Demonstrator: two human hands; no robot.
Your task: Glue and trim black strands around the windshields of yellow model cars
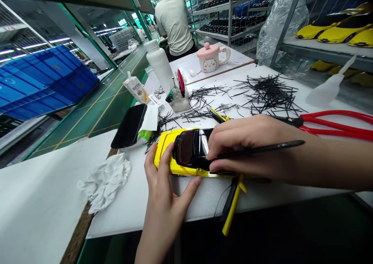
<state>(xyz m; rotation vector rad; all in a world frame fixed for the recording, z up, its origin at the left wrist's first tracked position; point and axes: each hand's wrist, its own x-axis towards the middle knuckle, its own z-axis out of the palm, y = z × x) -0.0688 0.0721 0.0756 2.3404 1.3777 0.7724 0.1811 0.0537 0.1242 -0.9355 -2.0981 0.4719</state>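
A yellow model car [163, 147] with a black roof and dark window lies on the white foam-covered table in front of me. My left hand [166, 186] grips one end of it, fingers over the yellow body and thumb at the near side. Above the roof, my right hand [247, 143] pinches slim black tweezers [262, 149], whose tips are hidden behind the fingers and the car. One door [233, 204], yellow and black, sticks out from the near side past the table edge. Another open door [218, 115] shows on the far side.
Black strands [271, 91] lie scattered behind the car. Red-handled scissors [335, 120] rest by my right forearm. A phone [128, 126], crumpled white cloth [107, 180], white bottle [159, 64], pink-lidded mug [210, 60] and squeeze bottle [326, 88] stand around. A person [175, 23] sits ahead.
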